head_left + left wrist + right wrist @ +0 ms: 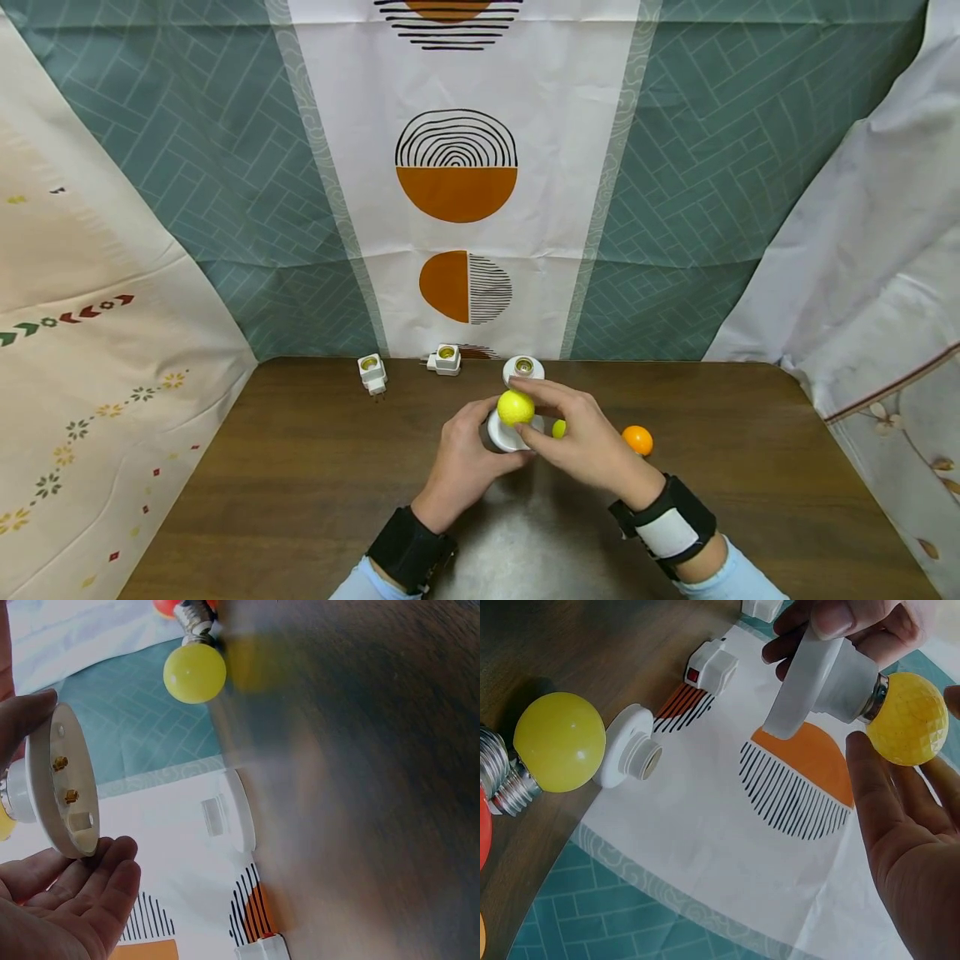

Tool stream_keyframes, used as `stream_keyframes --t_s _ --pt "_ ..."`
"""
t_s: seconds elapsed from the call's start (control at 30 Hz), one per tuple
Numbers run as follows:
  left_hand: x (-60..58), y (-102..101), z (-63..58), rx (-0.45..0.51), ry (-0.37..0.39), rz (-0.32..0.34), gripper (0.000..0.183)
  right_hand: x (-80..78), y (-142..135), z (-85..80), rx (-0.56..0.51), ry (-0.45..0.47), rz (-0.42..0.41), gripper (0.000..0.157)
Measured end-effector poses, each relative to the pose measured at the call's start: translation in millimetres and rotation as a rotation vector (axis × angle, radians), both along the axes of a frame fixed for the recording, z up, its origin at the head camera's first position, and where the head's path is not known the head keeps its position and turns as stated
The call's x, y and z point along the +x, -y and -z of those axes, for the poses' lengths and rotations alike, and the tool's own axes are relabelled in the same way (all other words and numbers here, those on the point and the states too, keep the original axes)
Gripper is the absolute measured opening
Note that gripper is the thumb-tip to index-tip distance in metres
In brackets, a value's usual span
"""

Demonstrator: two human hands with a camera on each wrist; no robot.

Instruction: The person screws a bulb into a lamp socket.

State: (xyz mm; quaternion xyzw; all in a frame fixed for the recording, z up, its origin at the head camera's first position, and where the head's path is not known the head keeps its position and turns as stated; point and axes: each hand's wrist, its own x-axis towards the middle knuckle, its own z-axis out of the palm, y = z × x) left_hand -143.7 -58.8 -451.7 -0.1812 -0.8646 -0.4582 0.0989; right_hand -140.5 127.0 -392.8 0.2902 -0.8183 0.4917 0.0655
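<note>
My left hand (467,454) grips a round white lamp holder (64,784) by its rim, lifted off the table. Two brass terminals show on the holder's underside in the left wrist view. A yellow bulb (909,720) with a faceted surface sits in the holder's socket, part of its metal base still showing. Around this bulb my right hand (581,435) has its thumb and fingers, pinching it from opposite sides in the head view. Past the right hand a smooth yellow bulb (559,742) lies on the table.
A second round lamp holder (522,368) stands at the table's back edge. Two white plug-in sockets (372,373) are left of it. An orange bulb (637,439) lies to the right, and a red bulb (483,832) shows partly. Patterned cloth (465,83) hangs behind the table.
</note>
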Motion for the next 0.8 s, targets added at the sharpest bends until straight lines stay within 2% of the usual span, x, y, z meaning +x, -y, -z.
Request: stream_keyframes --t_s 0.27,0.5,0.8 --pt "0.5 -1.9 -0.3 0.003 0.008 -0.010 0.074 0.4 1.9 2.3 -0.031 0.009 0.028 0.050" --pt "0.6 -3.3 -0.9 -0.006 0.002 0.001 0.073 1.2 -0.4 2.2 -0.060 -0.040 0.044 0.044" --pt "1.5 -5.2 0.6 0.004 -0.015 0.012 0.073 0.0 -1.5 3.2 -0.036 -0.078 0.117 0.040"
